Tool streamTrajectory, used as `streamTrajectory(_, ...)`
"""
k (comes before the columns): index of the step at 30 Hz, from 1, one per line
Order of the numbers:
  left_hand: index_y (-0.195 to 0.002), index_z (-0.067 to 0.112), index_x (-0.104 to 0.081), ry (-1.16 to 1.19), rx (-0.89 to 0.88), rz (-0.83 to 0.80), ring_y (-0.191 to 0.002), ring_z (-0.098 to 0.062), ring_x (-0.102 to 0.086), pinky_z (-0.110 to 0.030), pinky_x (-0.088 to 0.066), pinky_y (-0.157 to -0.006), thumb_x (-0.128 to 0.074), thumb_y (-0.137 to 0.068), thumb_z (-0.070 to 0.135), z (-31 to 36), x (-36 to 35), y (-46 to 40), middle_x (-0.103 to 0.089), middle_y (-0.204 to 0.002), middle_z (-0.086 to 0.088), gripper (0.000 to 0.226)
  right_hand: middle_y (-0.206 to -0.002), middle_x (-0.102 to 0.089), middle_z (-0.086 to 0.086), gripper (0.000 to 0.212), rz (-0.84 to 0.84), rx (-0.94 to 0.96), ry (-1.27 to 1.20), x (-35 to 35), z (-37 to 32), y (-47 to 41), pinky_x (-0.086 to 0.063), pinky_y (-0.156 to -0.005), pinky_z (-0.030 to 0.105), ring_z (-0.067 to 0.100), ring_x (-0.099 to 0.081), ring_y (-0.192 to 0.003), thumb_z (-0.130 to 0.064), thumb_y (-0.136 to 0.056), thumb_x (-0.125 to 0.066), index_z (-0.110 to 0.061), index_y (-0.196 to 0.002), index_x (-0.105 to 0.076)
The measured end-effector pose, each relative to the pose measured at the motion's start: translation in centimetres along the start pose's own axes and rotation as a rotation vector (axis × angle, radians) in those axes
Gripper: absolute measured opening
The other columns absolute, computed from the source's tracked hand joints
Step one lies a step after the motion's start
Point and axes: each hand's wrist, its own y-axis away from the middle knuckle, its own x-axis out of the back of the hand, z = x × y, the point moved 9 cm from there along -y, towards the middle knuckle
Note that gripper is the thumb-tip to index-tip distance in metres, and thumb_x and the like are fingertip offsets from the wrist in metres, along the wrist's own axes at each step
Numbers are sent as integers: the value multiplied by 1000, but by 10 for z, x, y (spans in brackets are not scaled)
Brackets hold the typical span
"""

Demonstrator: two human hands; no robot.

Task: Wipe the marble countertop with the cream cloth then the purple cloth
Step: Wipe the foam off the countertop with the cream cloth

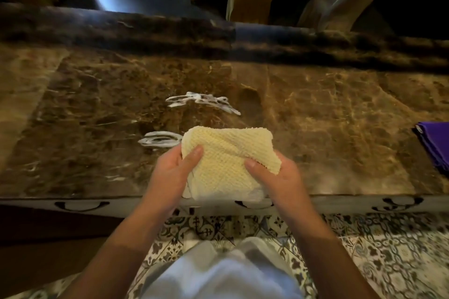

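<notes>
Cream cloth (230, 153) is folded into a thick pad and held in both hands over the near edge of the marble worktop (340, 116), roughly centre. Left hand (173, 172) grips its left side, thumb on top; right hand (272, 172) grips the right side, thumb on top too. Both are closed on the cloth. Can't tell whether its underside is touching the stone or held just above it.

Progress, my read: early in pass one. Two white foamy smears are on the surface and unwiped: far smear (204, 102) sits beyond the cloth, near smear (159, 139) is just beside the cloth's left edge, maybe touching it. Rest of the stone looks dry, with no obvious wipe tracks, though motion blur makes that uncertain.

Purple cloth (435, 143) lies folded at the right end of the worktop, well apart from the hands, partly cut off by the frame. Looks untouched.

Left to do: wipe both smears with the cream one, set it down, then repeat with the purple.
</notes>
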Motion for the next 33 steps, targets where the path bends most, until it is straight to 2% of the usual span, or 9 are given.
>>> streamTrajectory(8,-121,12,-70,-5,51,56,-107,-24,-76,-41,-61,-90,-67,-95,18,5,26,-15,-80,-114,-8,27,-108,-81,-2,22,70,-38,-23,-10,-3,-18,-63,-84,32,16,-77,-99,-10,-94,-69,-23,-110,-75)
streamTrajectory(13,-115,17,-73,-288,-12,35,-99,-10,-75,-26,-59,-81,-64,-98,24,32,34,-39,-79,-105,0,20,-102,-79,-10,17,259,29,-55,36,-37,-44,-63,-73,28,11,-77,-92,-18,-96,-67,-31,-106,-72)
streamTrajectory(16,-118,27,-71,-590,-204,204,-101,2,-68,-22,-53,-85,-66,-97,31,61,76,-64,-73,-114,10,21,-98,-75,-21,21,303,231,262,66,-68,-61,-57,-73,20,-3,-70,-89,-21,-99,-65,-39,-109,-71)
streamTrajectory(19,-122,17,-69,-995,-336,345,-120,-26,-63,-43,-48,-103,-68,-95,28,69,125,-92,-69,-128,-7,29,-99,-71,-10,24,202,248,683,63,-49,-81,-46,-70,29,12,-65,-91,-22,-99,-62,-21,-122,-70)
streamTrajectory(22,-127,6,-67,-1281,-302,459,-139,-39,-48,-52,-36,-115,-66,-96,27,61,171,-110,-60,-142,-18,37,-88,-67,-9,22,5,194,878,42,-9,-78,-42,-66,31,12,-60,-79,-35,-99,-63,-18,-107,-74)
streamTrajectory(24,-135,7,-62,-1397,-241,519,-149,-42,-35,-59,-29,-118,-63,-98,32,51,196,-112,-51,-153,-19,44,-101,-71,-10,34,-6,197,818,37,10,-65,-50,-85,39,8,-62,-95,-47,-98,-57,-21,-111,-76)
streamTrajectory(27,-154,18,-42,-1488,-95,524,-157,-41,-17,-62,-14,-122,-48,-103,49,27,220,-112,-29,-168,-17,60,-154,-50,1,58,183,157,947,44,37,-66,-26,-121,52,20,-34,-149,-56,-97,-38,-27,-144,-55)
streamTrajectory(30,-160,24,-29,-1513,-64,513,-159,-37,-10,-59,-6,-124,-36,-104,57,19,223,-115,-19,-172,-14,65,-170,-19,15,75,222,-20,1145,37,64,-91,-8,-126,57,35,-8,-158,-65,-95,-23,-25,-159,-28)
streamTrajectory(33,-161,25,-26,-1529,-66,523,-160,-34,-7,-56,-4,-126,-33,-104,58,19,222,-115,-15,-173,-11,66,-170,-17,20,74,208,24,1279,24,65,-127,-6,-125,59,39,-7,-158,-64,-98,-25,-24,-160,-25)
